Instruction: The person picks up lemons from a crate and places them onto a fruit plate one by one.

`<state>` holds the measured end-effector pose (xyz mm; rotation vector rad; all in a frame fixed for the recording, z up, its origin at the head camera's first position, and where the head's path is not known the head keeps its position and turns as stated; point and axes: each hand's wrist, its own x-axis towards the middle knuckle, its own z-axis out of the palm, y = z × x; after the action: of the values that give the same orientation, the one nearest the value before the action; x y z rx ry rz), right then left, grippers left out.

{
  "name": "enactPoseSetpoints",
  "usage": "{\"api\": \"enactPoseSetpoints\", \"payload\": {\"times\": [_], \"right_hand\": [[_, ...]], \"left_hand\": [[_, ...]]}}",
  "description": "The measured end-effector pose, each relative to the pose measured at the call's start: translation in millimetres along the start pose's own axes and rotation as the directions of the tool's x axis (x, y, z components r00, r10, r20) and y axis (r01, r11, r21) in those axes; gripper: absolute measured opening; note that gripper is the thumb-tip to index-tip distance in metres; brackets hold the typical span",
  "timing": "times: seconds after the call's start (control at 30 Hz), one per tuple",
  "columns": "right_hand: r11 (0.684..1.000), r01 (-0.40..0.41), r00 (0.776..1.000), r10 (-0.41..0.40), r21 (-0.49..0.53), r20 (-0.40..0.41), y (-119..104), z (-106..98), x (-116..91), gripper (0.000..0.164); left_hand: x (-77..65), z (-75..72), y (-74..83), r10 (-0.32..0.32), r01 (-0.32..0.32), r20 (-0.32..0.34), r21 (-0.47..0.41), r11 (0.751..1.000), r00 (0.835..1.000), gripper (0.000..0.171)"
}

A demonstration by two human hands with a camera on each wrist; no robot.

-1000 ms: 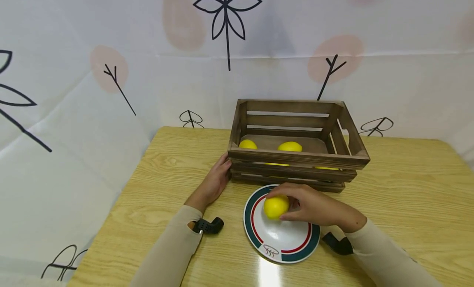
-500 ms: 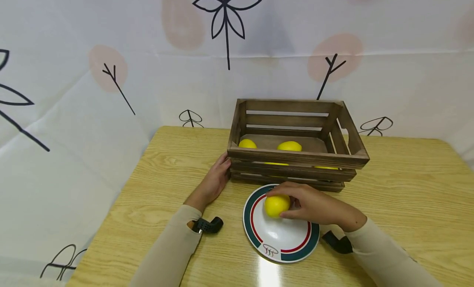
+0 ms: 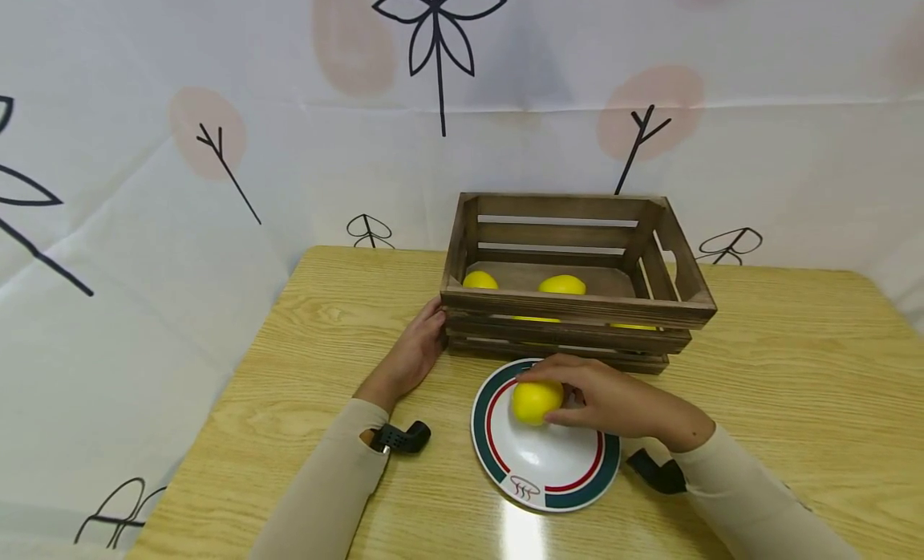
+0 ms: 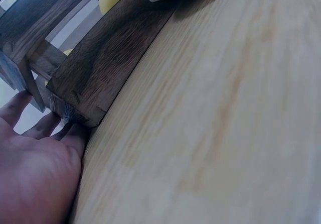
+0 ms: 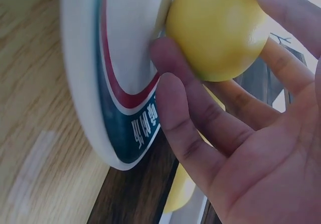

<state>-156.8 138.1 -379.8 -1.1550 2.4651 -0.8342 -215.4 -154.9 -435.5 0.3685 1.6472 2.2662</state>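
while the left fingers [image 4: 42,126], slightly apart, touch the crate [image 3: 577,306], the right fingers [image 5: 193,93] grip a lemon [image 5: 215,28].

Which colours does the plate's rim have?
White, with a dark teal band and a thinner red line inside; the plate's rim shows best in the head view.

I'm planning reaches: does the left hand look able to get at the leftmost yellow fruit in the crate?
Not directly, it seems: the left hand touches the outside of the crate, so slats stand between it and the yellow fruit. From above, the way in looks free.
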Motion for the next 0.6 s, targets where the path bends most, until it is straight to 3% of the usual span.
{"api": "enactPoseSetpoints", "payload": {"times": [0.4, 0.6], "right_hand": [[0.997, -0.045, 0.999, 0.043, -0.062, -0.025, -3, -6, -5, 0.051], [0.99, -0.103, 0.991, 0.093, -0.098, -0.098, -8, -12, -11, 0.045]], "left_hand": [[-1.2, -5.3, 3.4, 0.004, -0.003, 0.049, -0.025, 1.0, 0.999, 0.056], [-2.1, -5.7, 5.2, -0.006, 0.007, 0.061, -0.023, 1.0, 0.998, 0.053]]}}
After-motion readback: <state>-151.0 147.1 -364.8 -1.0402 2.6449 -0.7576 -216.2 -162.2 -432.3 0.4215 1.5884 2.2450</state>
